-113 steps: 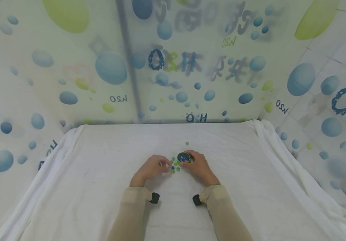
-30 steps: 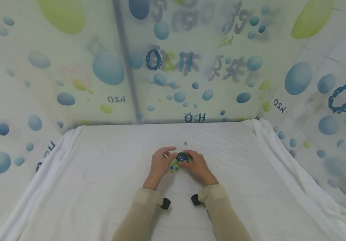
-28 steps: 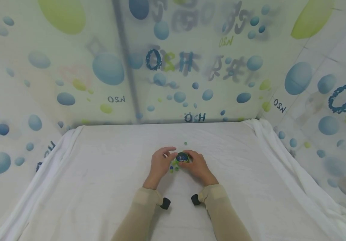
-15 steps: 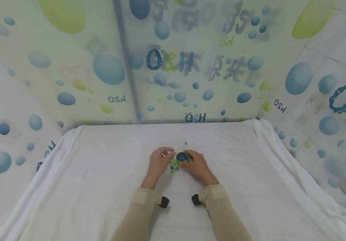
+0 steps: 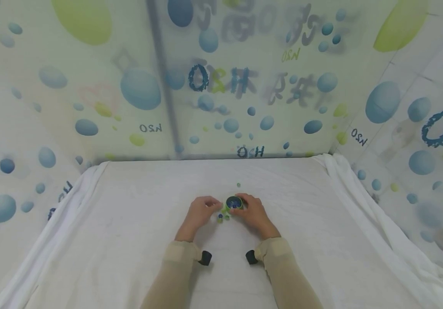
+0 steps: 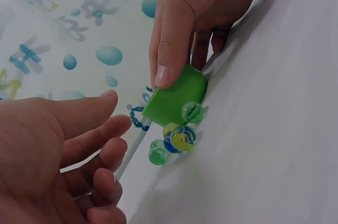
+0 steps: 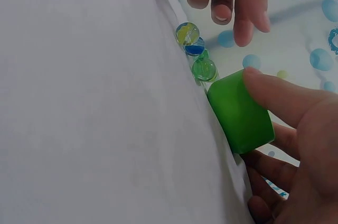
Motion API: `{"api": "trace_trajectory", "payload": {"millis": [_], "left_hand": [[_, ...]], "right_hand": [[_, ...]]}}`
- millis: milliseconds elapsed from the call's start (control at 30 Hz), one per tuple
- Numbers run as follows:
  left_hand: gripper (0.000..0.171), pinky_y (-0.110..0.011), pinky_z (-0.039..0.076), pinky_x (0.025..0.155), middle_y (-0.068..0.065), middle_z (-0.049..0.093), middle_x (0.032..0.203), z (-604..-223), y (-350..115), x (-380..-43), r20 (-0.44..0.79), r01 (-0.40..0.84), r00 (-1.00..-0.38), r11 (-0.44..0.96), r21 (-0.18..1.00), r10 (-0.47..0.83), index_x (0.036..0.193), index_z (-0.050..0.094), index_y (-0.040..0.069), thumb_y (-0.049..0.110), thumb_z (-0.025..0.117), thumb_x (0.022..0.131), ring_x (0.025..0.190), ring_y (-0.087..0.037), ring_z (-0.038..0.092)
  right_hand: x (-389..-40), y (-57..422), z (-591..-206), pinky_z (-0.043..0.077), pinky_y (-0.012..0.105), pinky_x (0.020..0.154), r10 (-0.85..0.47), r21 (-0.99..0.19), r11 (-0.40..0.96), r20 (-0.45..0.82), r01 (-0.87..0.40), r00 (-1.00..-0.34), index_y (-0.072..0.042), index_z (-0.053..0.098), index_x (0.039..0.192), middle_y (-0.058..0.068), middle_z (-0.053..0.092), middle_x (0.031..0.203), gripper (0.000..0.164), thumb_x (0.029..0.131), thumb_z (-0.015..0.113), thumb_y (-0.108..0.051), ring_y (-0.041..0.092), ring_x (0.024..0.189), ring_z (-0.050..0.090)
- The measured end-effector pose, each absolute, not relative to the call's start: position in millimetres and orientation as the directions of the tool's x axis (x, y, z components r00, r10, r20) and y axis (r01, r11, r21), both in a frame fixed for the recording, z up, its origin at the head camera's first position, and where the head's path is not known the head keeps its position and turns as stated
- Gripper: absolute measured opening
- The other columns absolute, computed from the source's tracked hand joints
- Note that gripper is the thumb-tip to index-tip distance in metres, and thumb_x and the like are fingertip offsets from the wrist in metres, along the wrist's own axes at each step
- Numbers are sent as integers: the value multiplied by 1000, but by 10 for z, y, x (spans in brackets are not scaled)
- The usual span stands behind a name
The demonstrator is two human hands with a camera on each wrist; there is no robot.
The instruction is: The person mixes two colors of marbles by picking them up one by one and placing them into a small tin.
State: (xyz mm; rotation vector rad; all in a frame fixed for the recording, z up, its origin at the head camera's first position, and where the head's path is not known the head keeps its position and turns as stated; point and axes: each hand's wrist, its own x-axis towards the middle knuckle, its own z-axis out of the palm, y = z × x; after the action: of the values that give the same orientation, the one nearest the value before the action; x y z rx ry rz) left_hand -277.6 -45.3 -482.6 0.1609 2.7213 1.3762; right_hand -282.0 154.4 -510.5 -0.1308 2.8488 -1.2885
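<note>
A small green cup stands on the white cloth, with bluish marbles showing inside it. My right hand holds it, thumb at the rim and fingers round the far side. Against the cup's left side sits a cluster of glass marbles: a green marble touches its wall, and a blue and yellow marble is beside it. My left hand hovers just left of these marbles. In the left wrist view its thumb and loosely bent fingers are apart with nothing between them.
One lone green marble lies behind the cup. White cloth covers the table and drapes at both sides. A printed curtain with blue and green spots stands along the back edge.
From the marbles 3.8 s ago, my left hand went up to the cup's rim, then drew back left and down beside the marbles. My right hand keeps its hold on the cup.
</note>
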Motion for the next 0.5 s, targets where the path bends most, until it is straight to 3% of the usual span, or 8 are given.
{"api": "trace_trajectory", "payload": {"millis": [500], "left_hand": [[11,-36,48,73,-1,66,96,-4869,-566,-2787,-79,139,-950,638,758,301,97,75,17,18,71,87,87,-19,57]], "right_hand": [[-2793,1550,-5091,31,53,105,-95,-743,663,41,-93,-995,-14,58,133,11,54,137,57,82,78,-32,35,127,43]]}}
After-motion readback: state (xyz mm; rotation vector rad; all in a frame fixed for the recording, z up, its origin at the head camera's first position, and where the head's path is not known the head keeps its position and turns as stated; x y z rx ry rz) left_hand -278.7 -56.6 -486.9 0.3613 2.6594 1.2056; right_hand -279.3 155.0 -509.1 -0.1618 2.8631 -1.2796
